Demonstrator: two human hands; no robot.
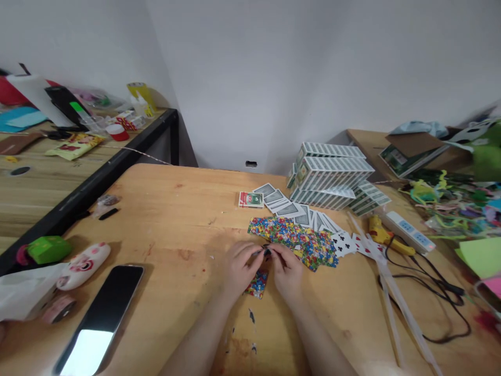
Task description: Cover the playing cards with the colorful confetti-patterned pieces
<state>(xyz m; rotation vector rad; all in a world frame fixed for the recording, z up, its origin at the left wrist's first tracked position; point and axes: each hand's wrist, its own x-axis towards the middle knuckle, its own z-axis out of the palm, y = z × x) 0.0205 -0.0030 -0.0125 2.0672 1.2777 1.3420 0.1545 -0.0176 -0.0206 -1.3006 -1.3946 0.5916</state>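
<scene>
My left hand (239,267) and my right hand (288,271) meet at the middle of the table, fingers pinched together. Between the fingertips is a small dark piece (267,251); its kind is too small to make out. Below the hands lies a card with a colourful pattern (257,286), partly covered by the left hand. Just beyond them spreads an overlapping fan of colourful patterned cards (289,232). Small dark scraps (251,315) lie on the wood between my forearms.
Grey-backed playing cards (291,210), a card box (251,199) and stacked card cartons (332,175) stand behind. At right are a yellow glue gun (381,235), glue sticks (391,292), a power strip (410,232) and cable. A phone (104,313) lies left.
</scene>
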